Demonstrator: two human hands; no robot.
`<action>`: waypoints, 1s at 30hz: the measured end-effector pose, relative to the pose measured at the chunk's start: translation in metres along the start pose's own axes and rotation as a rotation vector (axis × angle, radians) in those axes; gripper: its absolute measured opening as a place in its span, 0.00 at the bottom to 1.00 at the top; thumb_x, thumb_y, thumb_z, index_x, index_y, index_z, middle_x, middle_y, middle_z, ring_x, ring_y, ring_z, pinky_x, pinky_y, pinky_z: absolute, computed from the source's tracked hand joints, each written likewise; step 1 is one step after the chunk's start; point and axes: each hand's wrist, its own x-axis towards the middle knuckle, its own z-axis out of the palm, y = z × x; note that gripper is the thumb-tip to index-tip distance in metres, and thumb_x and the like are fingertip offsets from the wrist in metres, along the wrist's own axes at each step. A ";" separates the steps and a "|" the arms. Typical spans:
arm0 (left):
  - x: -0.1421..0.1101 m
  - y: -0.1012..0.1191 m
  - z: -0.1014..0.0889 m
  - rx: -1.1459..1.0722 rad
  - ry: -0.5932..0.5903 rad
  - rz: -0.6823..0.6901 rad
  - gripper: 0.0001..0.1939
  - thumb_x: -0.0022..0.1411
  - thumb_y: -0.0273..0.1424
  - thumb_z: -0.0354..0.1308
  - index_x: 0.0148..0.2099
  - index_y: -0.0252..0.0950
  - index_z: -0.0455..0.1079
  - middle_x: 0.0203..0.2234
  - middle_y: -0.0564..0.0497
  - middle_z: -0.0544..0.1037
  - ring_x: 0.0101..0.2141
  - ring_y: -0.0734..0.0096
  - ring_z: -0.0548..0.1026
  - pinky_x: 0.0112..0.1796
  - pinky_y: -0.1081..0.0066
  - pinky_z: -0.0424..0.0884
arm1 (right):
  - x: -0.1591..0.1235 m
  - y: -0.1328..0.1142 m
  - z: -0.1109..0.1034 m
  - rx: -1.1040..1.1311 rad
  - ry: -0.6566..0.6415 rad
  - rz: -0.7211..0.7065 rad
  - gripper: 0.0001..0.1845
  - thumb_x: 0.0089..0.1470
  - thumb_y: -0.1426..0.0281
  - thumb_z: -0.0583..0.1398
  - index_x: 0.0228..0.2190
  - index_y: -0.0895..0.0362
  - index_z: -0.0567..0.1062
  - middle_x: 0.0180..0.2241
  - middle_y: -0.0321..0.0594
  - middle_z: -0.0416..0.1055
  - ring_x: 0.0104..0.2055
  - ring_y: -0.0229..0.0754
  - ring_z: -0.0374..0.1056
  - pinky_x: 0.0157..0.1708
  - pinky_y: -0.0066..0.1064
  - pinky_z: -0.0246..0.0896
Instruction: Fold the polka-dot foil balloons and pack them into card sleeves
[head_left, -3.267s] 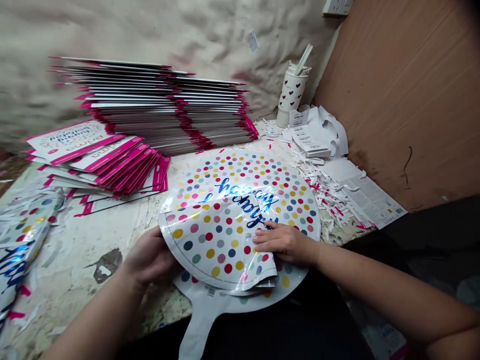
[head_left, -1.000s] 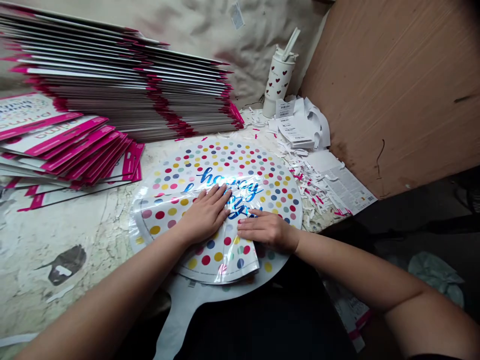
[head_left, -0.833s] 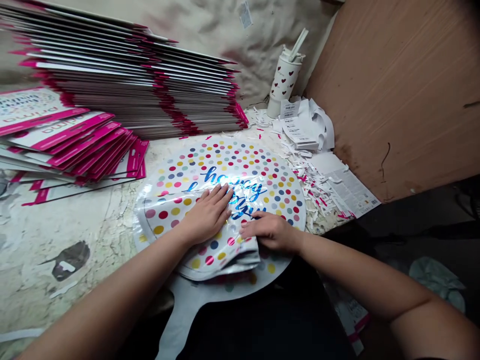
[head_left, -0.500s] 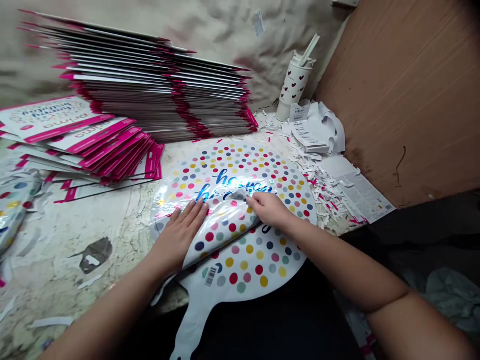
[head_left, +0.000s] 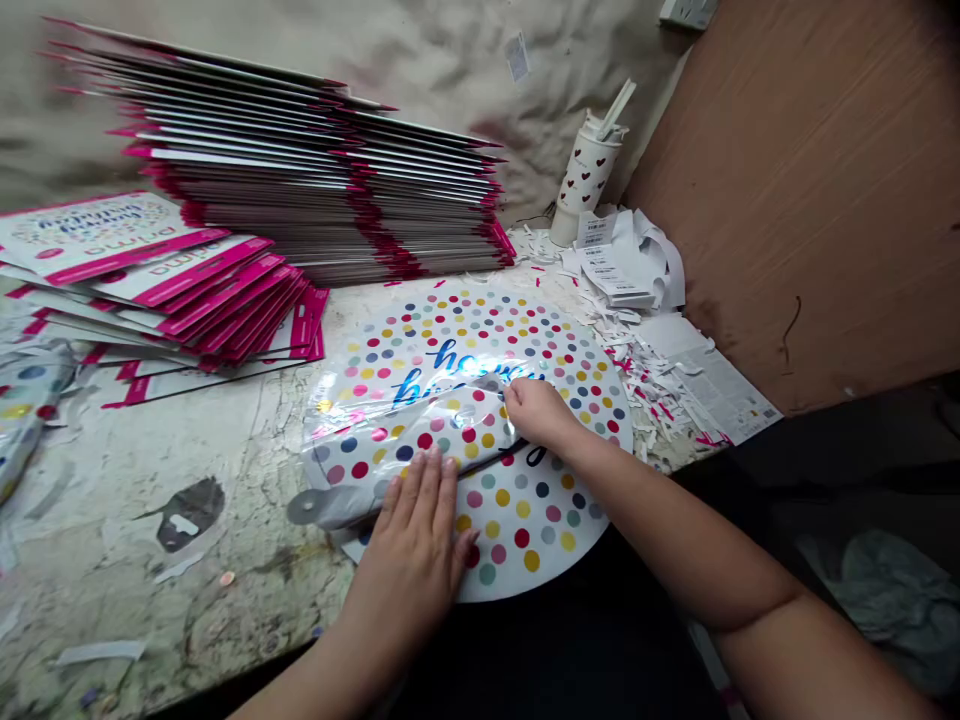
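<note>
A round, flat foil balloon [head_left: 517, 525] with coloured dots and blue lettering lies on the table, seemingly on others. On it a matching folded foil balloon [head_left: 420, 425] forms a narrow strip, its grey tail [head_left: 305, 507] sticking out to the left. My right hand [head_left: 541, 412] is closed in a fist on the strip's right end, pinching its edge. My left hand [head_left: 416, 535] lies with fingers stretched out, fingertips on the strip's lower edge and thumb apart over the flat balloon. The lower balloon's tail is hidden behind my left hand and forearm.
A tall stack of pink-edged card packs [head_left: 330, 190] stands at the back, with a slanting pile of packs [head_left: 202, 290] before it. A heart-patterned tumbler [head_left: 587, 175], barcode labels [head_left: 615, 275] and paper scraps lie right, beside a brown board [head_left: 810, 200]. Another dotted balloon [head_left: 26, 400] lies left.
The top balloon has gone from a broad fold to a narrow strip, its tail swung up to the left. My left hand has slid right and down; my right hand has closed on the edge.
</note>
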 end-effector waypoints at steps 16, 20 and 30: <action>-0.007 -0.012 0.020 0.144 -0.056 0.015 0.35 0.61 0.45 0.44 0.63 0.25 0.50 0.60 0.33 0.56 0.60 0.47 0.53 0.53 0.52 0.58 | -0.032 0.017 0.013 -0.166 0.036 -0.585 0.37 0.57 0.56 0.50 0.61 0.63 0.47 0.64 0.51 0.38 0.66 0.52 0.34 0.61 0.49 0.35; -0.004 -0.013 0.015 0.107 -0.110 -0.001 0.35 0.62 0.44 0.44 0.64 0.25 0.48 0.60 0.34 0.56 0.60 0.50 0.54 0.53 0.52 0.59 | -0.044 0.020 0.008 -0.341 0.195 -0.874 0.19 0.58 0.76 0.47 0.49 0.62 0.67 0.52 0.53 0.64 0.57 0.48 0.57 0.58 0.50 0.44; 0.025 -0.028 0.000 -0.051 -0.180 0.078 0.25 0.60 0.29 0.46 0.59 0.29 0.59 0.55 0.40 0.66 0.54 0.57 0.65 0.52 0.62 0.65 | -0.085 0.049 0.011 0.106 0.499 -0.773 0.34 0.54 0.67 0.56 0.60 0.55 0.51 0.60 0.48 0.53 0.63 0.48 0.45 0.59 0.46 0.49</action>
